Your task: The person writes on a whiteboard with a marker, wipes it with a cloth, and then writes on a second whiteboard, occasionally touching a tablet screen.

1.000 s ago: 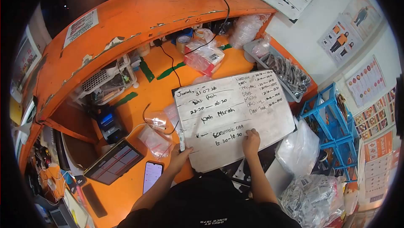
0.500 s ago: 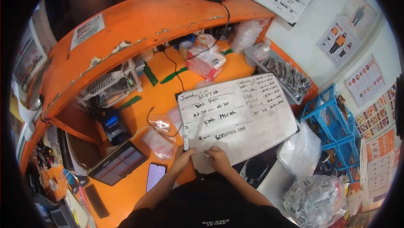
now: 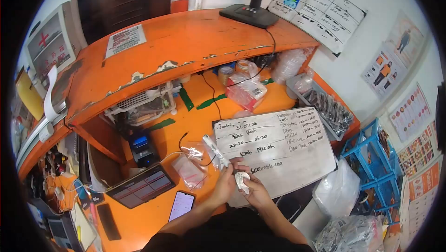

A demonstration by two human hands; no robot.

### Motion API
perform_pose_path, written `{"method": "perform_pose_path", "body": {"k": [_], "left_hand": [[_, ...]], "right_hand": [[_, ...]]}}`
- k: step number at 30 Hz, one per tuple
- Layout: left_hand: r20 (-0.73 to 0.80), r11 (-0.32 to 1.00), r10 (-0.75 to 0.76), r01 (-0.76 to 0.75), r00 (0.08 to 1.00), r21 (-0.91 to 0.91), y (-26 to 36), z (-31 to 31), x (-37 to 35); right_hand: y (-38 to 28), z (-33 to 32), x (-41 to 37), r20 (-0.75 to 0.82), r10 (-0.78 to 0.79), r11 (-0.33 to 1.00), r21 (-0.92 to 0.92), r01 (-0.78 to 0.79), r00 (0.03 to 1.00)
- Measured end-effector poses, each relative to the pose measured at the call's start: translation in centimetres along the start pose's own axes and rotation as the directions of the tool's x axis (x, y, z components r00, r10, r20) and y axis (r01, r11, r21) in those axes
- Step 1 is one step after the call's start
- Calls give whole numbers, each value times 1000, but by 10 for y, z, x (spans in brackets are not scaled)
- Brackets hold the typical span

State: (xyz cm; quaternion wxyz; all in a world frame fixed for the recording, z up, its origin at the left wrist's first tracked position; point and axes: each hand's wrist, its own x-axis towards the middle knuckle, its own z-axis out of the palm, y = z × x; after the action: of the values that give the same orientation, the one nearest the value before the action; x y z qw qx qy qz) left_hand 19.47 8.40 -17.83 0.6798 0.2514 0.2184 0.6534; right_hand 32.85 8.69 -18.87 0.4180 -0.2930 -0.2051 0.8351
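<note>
A whiteboard (image 3: 297,152) with black handwriting lies tilted on the orange desk in front of me. My left hand (image 3: 225,188) is closed round the lower end of a white marker (image 3: 214,150), which points up and left over the board's left edge. Close beside it, my right hand (image 3: 259,195) pinches a crumpled white tissue (image 3: 242,182). Both hands are together above the board's lower left corner. The fingers partly cover the marker's lower end and some of the writing.
Left of my hands are a phone (image 3: 181,206), a tablet (image 3: 141,186) and a card terminal (image 3: 143,149). A grey tray (image 3: 337,131) of wrapped cutlery and blue racks (image 3: 367,147) stand right. Plastic bags (image 3: 337,184) lie near the board. A fan (image 3: 251,16) tops the shelf.
My hands have lifted from the board's lower left edge and come together. The marker has tilted leftward, and the white tissue now shows in my right hand. The view has shifted upward.
</note>
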Motion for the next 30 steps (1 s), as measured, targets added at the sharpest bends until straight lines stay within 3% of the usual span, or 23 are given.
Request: {"method": "perform_pose_path", "body": {"k": [4, 6, 7, 8, 9, 11, 12, 13, 14, 15, 17, 19, 21, 22, 23, 26, 27, 28, 29, 30], "left_hand": [[-32, 997, 76, -76, 997, -7, -11, 5, -5], [-110, 959, -9, 40, 994, 281, -5, -3, -5], [-159, 905, -43, 106, 986, 412, 2, -7, -5], [138, 550, 173, -212, 975, 808, 15, -13, -1], [128, 554, 176, -205, 976, 807, 25, -17, -3], [301, 22, -205, -303, 931, 953, 37, -24, -12], [293, 13, -349, -308, 890, 951, 40, -24, -16], [280, 24, -350, -290, 894, 957, 35, -28, -22], [317, 58, -358, -318, 878, 946, 27, -34, -27], [355, 90, -366, -347, 860, 933, 25, -34, -32], [325, 117, -372, -304, 870, 946, 29, -35, -34], [396, 217, -361, -337, 844, 916, 39, -35, -33], [401, 232, -381, -333, 833, 914, 44, -31, -38], [409, 247, -401, -333, 820, 910, 47, -26, -40], [412, 249, -402, -336, 818, 908, 54, -18, -42], [495, 332, -415, -379, 764, 864, 78, 7, -45], [496, 332, -416, -381, 762, 863, 76, 3, -46], [515, 424, -308, -370, 800, 827, 75, -4, -49], [520, 512, -197, -365, 831, 778, 77, -12, -51], [380, 532, -231, -210, 896, 820, 97, -33, -51]], "right_hand": [[18, -9, 6, -76, -2, 1000, 9, 3, 997], [20, -20, 9, -33, 20, 947, -319, -29, 999], [17, -20, 9, -34, 25, 947, -320, -35, 999], [12, -20, 7, 26, -101, 880, -465, 102, 995], [7, -17, 5, 105, -211, 774, -589, 232, 972], [-6, -16, 0, 93, -221, 749, -621, 230, 971], [-13, -22, 2, 136, -76, 734, -663, 148, 988], [-16, -25, 1, 171, 74, 706, -705, 69, 983], [-1, -23, -7, -119, -32, 702, -709, -63, 992], [3, -14, -11, -126, -17, 701, -708, -78, 992], [7, -4, -17, -334, -80, 696, -693, -188, 939], [5, -1, -24, -306, -67, 704, -689, -172, 950], [7, 5, -36, -307, -122, 719, -683, -129, 944], [4, 16, -46, -302, -222, 643, -760, -94, 927], [-1, 25, -54, -304, -225, 643, -760, -93, 926], [-26, 44, -70, 67, -238, 520, -833, 186, 969], [-37, 51, -71, 213, -227, 426, -856, 294, 950], [-47, 54, -72, 355, -201, 330, -853, 404, 913], [-53, 18, -69, 673, -517, -383, -734, 560, 529], [-77, -4, -95, 272, -597, 229, -844, 485, 755]]}}
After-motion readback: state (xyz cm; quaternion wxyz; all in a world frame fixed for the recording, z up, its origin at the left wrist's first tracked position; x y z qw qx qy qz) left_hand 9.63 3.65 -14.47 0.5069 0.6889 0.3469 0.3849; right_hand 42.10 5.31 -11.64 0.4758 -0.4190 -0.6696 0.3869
